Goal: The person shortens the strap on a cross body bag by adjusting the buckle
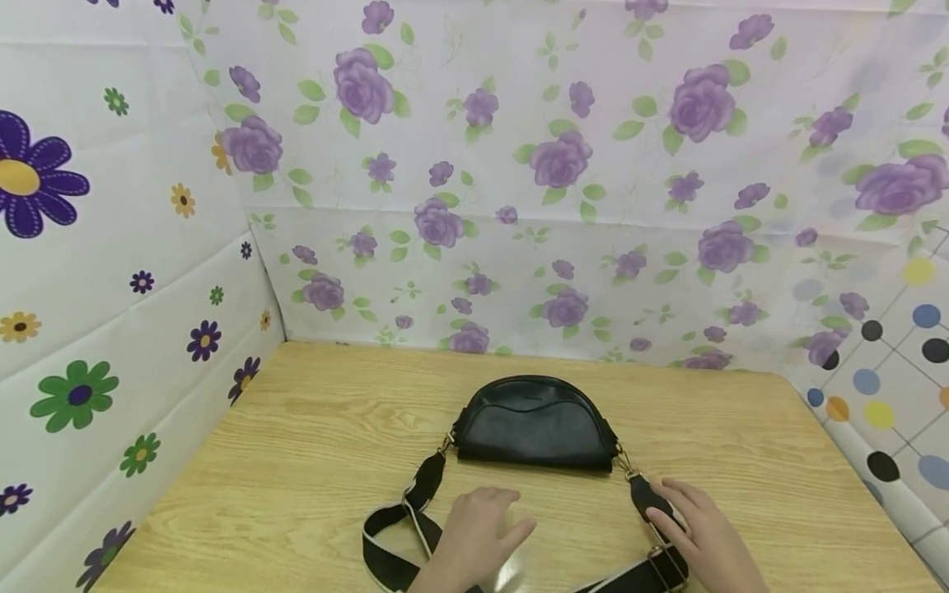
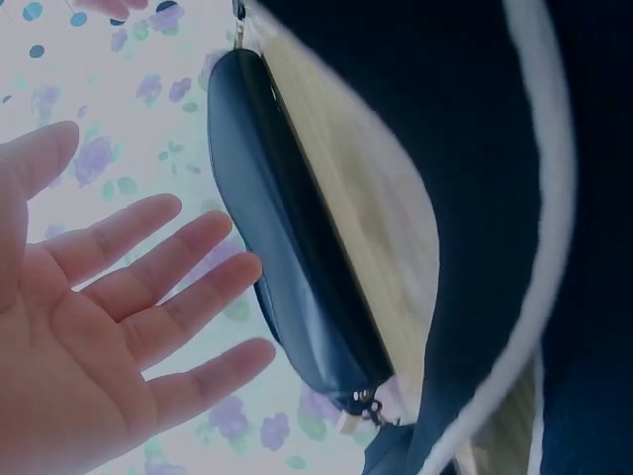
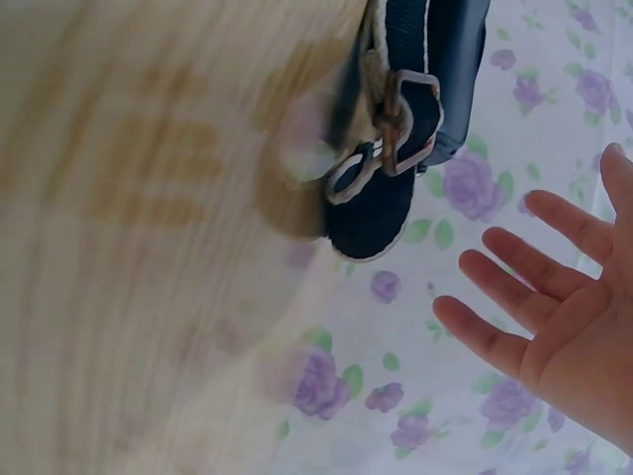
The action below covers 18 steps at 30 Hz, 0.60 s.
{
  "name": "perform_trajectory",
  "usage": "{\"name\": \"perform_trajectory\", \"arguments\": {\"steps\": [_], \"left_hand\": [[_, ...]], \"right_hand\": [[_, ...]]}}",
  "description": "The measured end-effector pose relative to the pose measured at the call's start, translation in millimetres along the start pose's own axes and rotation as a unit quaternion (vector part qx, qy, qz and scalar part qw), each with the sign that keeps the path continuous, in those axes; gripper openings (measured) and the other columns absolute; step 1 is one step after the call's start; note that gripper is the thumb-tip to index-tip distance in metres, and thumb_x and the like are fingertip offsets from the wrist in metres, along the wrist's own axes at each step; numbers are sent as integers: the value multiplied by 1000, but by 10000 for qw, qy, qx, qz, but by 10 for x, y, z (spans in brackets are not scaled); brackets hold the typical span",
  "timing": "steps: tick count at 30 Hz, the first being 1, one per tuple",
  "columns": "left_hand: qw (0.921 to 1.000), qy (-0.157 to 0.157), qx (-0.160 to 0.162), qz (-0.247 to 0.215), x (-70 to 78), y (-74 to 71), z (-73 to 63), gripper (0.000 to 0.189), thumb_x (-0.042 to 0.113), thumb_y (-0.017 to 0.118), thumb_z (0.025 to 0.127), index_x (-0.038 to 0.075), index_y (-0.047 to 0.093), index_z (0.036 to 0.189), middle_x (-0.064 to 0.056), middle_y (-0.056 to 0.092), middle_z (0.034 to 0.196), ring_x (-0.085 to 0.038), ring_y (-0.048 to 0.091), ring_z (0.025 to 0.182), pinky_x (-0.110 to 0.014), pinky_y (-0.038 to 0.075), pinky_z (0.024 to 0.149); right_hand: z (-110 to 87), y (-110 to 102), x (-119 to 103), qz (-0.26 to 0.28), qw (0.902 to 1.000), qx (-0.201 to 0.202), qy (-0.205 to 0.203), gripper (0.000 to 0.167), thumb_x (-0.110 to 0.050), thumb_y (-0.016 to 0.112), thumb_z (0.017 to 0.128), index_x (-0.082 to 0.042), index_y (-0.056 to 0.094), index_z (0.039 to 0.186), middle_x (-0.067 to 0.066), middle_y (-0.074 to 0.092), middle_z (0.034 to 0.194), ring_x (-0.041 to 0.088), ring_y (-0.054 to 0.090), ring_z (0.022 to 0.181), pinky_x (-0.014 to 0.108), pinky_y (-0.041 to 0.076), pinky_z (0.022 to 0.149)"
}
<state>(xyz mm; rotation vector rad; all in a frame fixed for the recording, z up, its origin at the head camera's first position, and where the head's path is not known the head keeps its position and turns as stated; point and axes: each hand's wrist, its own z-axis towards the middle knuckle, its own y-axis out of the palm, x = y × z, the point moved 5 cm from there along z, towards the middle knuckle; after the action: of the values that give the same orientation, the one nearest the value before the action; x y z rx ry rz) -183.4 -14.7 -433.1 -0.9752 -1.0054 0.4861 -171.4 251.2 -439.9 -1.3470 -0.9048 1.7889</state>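
A black half-round handbag (image 1: 535,424) lies on the wooden table, its curved edge toward the back wall. Metal clips at both ends join it to a black strap with white edging (image 1: 385,548), which loops toward the front of the table. My left hand (image 1: 478,531) hovers in front of the bag near the left part of the strap, fingers spread and palm bare in the left wrist view. Beside the strap's right part, near its metal buckle (image 3: 410,121), is my right hand (image 1: 708,535), fingers extended and holding nothing.
The wooden table (image 1: 334,403) meets a back wall of purple-flowered cloth (image 1: 504,222). A daisy-print cloth (image 1: 148,362) stands along the left side, and a dotted, grid-lined cloth (image 1: 904,371) along the right.
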Motion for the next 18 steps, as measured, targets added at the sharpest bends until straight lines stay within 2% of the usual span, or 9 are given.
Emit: {"name": "perform_trajectory", "arguments": {"steps": [6, 9, 14, 18], "left_hand": [[9985, -39, -459, -312, 75, 112, -15, 38, 41, 56, 86, 8, 66, 100, 0, 65, 95, -15, 59, 89, -32, 47, 73], [9953, -182, -766, -565, 108, 190, -24, 34, 37, 58, 85, 7, 66, 100, 0, 64, 92, -12, 58, 85, -28, 47, 71], [9815, -530, -1331, -1269, 146, 310, -35, 33, 35, 62, 83, 7, 66, 99, 2, 62, 87, -10, 57, 81, -26, 46, 68], [9748, -388, -1576, -1532, 219, 360, -20, 32, 32, 61, 83, 4, 66, 98, 2, 61, 84, -8, 56, 77, -23, 45, 66]], "right_hand": [[-45, 16, 62, 105, 9998, 87, -145, 26, -25, 61, 85, -6, 65, 104, 9, 58, 105, 33, 53, 97, 46, 44, 77], [-63, 14, 97, 76, 9994, 188, -278, 19, -19, 64, 83, -8, 66, 99, 3, 59, 99, 29, 55, 93, 42, 45, 76], [-79, -5, 152, -47, 9981, 265, -546, 16, -14, 67, 79, -9, 67, 94, -2, 60, 94, 26, 57, 87, 37, 47, 71], [-86, -22, 203, -51, 9976, 183, -664, 15, -14, 68, 78, -9, 67, 92, -1, 61, 90, 22, 58, 83, 33, 48, 66]]}}
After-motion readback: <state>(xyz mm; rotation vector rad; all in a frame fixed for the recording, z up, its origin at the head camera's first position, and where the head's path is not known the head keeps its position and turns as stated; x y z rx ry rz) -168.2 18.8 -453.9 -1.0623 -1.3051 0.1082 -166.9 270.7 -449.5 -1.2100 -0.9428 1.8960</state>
